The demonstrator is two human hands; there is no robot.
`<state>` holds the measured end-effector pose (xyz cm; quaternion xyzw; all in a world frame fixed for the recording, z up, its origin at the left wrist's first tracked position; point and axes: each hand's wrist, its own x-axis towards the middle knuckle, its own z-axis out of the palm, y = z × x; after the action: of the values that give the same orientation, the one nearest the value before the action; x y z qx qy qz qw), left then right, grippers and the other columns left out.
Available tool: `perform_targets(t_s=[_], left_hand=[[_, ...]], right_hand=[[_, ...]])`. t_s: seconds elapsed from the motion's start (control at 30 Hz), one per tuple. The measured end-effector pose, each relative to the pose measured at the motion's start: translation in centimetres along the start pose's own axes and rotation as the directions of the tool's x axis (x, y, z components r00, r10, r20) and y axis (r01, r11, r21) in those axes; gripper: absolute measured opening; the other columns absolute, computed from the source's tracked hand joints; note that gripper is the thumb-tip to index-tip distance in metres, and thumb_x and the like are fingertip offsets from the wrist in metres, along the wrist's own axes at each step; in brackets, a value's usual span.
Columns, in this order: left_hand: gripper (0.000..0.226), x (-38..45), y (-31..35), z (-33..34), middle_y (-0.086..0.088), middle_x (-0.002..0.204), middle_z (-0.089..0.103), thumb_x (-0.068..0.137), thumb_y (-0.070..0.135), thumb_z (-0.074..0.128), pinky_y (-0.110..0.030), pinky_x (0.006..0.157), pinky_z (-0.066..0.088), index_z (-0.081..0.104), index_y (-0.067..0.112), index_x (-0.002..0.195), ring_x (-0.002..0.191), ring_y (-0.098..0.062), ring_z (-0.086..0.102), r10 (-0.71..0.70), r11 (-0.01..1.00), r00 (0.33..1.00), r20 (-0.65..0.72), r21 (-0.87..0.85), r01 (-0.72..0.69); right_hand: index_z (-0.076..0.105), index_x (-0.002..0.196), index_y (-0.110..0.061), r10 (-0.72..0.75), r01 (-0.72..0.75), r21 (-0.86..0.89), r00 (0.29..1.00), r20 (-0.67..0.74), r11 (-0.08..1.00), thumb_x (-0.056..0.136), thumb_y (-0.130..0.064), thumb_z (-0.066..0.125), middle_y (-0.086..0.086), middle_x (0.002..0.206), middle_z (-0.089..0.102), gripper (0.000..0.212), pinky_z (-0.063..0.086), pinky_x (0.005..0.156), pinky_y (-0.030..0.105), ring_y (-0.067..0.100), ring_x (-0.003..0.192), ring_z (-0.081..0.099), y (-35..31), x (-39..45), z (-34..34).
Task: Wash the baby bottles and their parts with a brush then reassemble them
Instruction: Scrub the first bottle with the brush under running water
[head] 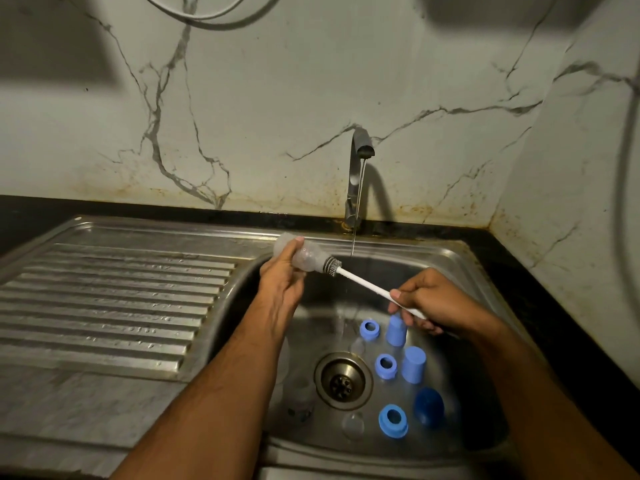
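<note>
My left hand (281, 279) grips a clear baby bottle (304, 255), held on its side over the sink's left rim with its mouth pointing right. A bottle brush (360, 281) with a white handle has its grey bristle head at the bottle's mouth; my right hand (427, 301) holds the handle's far end. In the sink basin (467, 268) lie three blue screw rings (369, 329) (385, 365) (393, 420), two light blue caps (396, 330) (414, 364), a dark blue cap (428, 407) and clear teats (353, 425). Another clear bottle (298, 396) lies partly hidden by my left forearm.
A tap (358, 168) at the back runs a thin stream of water into the sink. The drain (343, 380) is in the basin's middle. A ribbed steel draining board (104, 303) stretches to the left. A marble-patterned wall stands behind, and a dark counter edge runs along the right.
</note>
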<state>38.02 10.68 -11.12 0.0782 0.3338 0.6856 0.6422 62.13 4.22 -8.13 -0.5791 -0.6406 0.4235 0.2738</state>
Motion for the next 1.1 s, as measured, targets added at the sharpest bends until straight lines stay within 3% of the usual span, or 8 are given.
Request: perform_targets(t_s=[0.13,0.23,0.3,0.43,0.53,0.7,0.83,1.1], left_hand=[[0.027,-0.7,-1.0,0.5,-0.018,0.112,0.061,0.082,0.001,0.071,-0.047,0.074,0.06,0.057,0.003,0.105,0.091,-0.026,0.066,-0.032,0.997,0.999,0.036,0.066,0.03],[0.039,-0.3,-0.4,0.2,-0.017,0.126,0.062,0.076,0.0,0.079,-0.044,0.088,0.058,0.06,0.007,0.11,0.104,-0.026,0.066,0.014,1.0,1.0,0.0,0.024,-0.014],[0.036,-0.1,-0.4,0.2,-0.018,0.127,0.062,0.077,-0.003,0.078,-0.041,0.083,0.058,0.06,0.007,0.107,0.105,-0.026,0.064,0.039,0.998,0.999,-0.015,0.044,-0.038],[0.019,-1.1,-1.0,0.8,-0.014,0.095,0.061,0.083,-0.005,0.07,-0.037,0.061,0.058,0.059,0.004,0.096,0.082,-0.023,0.063,0.016,0.995,1.0,0.002,0.102,-0.016],[0.04,-0.5,-0.7,0.5,-0.014,0.111,0.063,0.08,0.0,0.076,-0.038,0.069,0.059,0.06,0.003,0.116,0.092,-0.023,0.066,0.045,0.998,0.999,-0.02,0.055,-0.044],[0.026,-0.8,-1.4,0.7,-0.016,0.11,0.064,0.078,0.001,0.078,-0.049,0.086,0.057,0.062,0.007,0.098,0.098,-0.028,0.066,0.054,0.994,0.999,-0.005,0.1,-0.053],[0.025,0.0,-0.6,0.5,-0.019,0.12,0.063,0.081,0.001,0.075,-0.049,0.097,0.053,0.059,0.004,0.099,0.112,-0.032,0.064,0.03,0.999,0.999,-0.043,0.023,-0.029],[0.051,-0.8,-0.4,0.6,-0.017,0.118,0.063,0.074,0.009,0.083,-0.048,0.094,0.055,0.058,0.004,0.119,0.109,-0.029,0.065,0.027,0.999,0.999,-0.041,0.032,-0.025]], right_hand=[[0.07,0.085,0.003,-0.013,0.014,-0.036,1.0,0.025,0.999,0.103,-0.017,0.054,0.011,0.053,0.057,0.031,0.026,0.036,0.021,0.012,0.034,0.036,-0.5,0.0,1.1],[0.07,0.086,0.003,-0.001,0.002,-0.026,0.999,0.05,1.0,0.103,-0.017,0.053,0.011,0.053,0.056,0.031,0.026,0.035,0.022,0.013,0.034,0.036,-0.2,0.0,0.6],[0.07,0.085,0.003,0.003,-0.002,-0.024,0.998,0.056,1.0,0.103,-0.017,0.054,0.011,0.052,0.055,0.031,0.026,0.036,0.022,0.013,0.034,0.036,-0.1,0.0,0.4],[0.069,0.085,0.004,-0.016,0.018,-0.032,0.999,0.047,0.999,0.103,-0.017,0.053,0.012,0.053,0.055,0.032,0.027,0.036,0.021,0.013,0.034,0.037,-0.3,0.1,1.1],[0.07,0.087,0.005,0.0,0.002,-0.025,0.998,0.059,1.0,0.103,-0.017,0.053,0.01,0.051,0.055,0.032,0.026,0.036,0.022,0.012,0.035,0.037,-0.1,0.0,0.4],[0.069,0.086,0.005,-0.008,0.009,-0.035,0.999,0.035,0.999,0.103,-0.017,0.053,0.01,0.052,0.055,0.032,0.027,0.035,0.021,0.012,0.034,0.037,-0.2,0.2,1.1],[0.07,0.087,0.005,0.009,-0.009,-0.008,1.0,0.028,1.0,0.103,-0.017,0.053,0.011,0.053,0.056,0.033,0.027,0.037,0.022,0.013,0.035,0.038,0.1,0.1,0.2],[0.07,0.086,0.004,0.004,-0.003,-0.033,0.999,0.052,0.999,0.103,-0.017,0.054,0.012,0.054,0.056,0.031,0.027,0.036,0.022,0.014,0.035,0.038,0.0,0.0,0.2]])
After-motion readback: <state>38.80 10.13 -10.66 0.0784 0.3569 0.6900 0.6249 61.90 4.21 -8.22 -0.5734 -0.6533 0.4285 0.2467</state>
